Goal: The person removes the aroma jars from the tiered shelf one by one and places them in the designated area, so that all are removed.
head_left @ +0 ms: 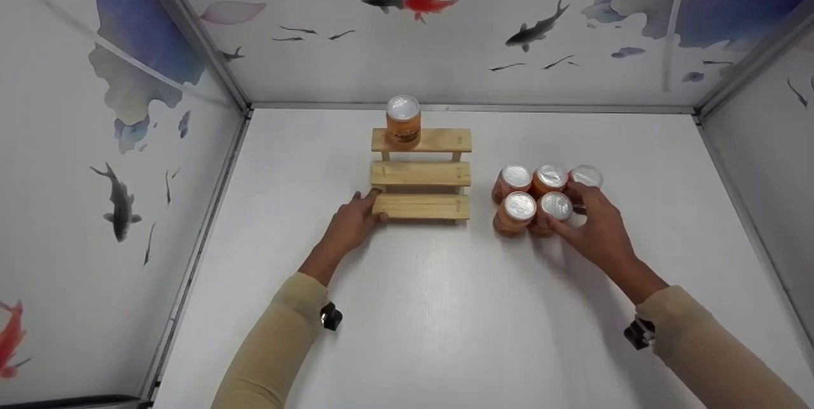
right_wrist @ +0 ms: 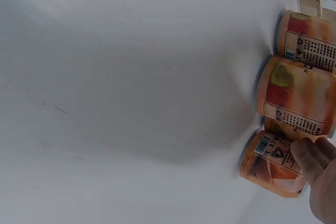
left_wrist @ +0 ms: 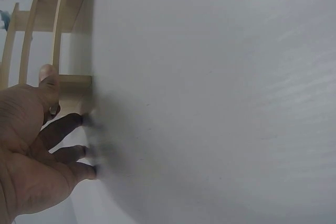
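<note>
A three-step wooden rack (head_left: 420, 173) stands near the back wall. One orange can (head_left: 404, 123) with a silvery top sits on its highest step. My left hand (head_left: 351, 223) holds the left end of the lowest step; in the left wrist view the thumb lies on the board's edge, the other fingers beside it. To the right of the rack, several similar cans stand close together. My right hand (head_left: 594, 228) has thumb and index finger around the front right can (head_left: 556, 207). The index finger is also beside the back right can (head_left: 586, 176). Some right fingers are hidden.
The white table (head_left: 407, 332) meets white wall panels (head_left: 445, 72) at the back and sides, printed with fish and blue blotches. Against the front right can stand the front left can (head_left: 519, 207) and other cans behind.
</note>
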Available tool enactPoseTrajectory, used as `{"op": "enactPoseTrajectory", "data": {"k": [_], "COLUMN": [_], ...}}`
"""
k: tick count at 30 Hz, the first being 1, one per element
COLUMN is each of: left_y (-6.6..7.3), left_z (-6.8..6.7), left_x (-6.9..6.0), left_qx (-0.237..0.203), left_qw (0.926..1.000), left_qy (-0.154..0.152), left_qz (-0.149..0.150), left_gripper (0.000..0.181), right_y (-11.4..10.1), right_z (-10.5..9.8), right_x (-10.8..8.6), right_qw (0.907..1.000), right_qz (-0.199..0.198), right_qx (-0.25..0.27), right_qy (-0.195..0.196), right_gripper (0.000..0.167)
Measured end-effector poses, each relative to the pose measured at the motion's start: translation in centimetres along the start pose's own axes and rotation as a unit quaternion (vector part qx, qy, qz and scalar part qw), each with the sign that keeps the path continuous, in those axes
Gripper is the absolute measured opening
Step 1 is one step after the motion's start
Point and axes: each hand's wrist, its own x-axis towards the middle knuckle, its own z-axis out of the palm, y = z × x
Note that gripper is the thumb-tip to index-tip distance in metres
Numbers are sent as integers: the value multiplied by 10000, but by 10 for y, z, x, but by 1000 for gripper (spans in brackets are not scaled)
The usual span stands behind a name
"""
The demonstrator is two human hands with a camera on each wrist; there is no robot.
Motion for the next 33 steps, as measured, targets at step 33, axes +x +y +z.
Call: {"op": "enactPoseTrajectory", "data": {"k": [33], "left_y": [-1], "left_z": [0], "left_x": [0], "left_qx": [-95], "left_qw": [9999], "left_qy": [9], "left_qz": [57], "left_gripper": [72], "right_y": [-60], "right_z": [5], "right_x": [73], "right_qw": [9981], "right_qz": [-467], "right_qx": [-407], "right_qy": [67], "right_gripper": [69]}}
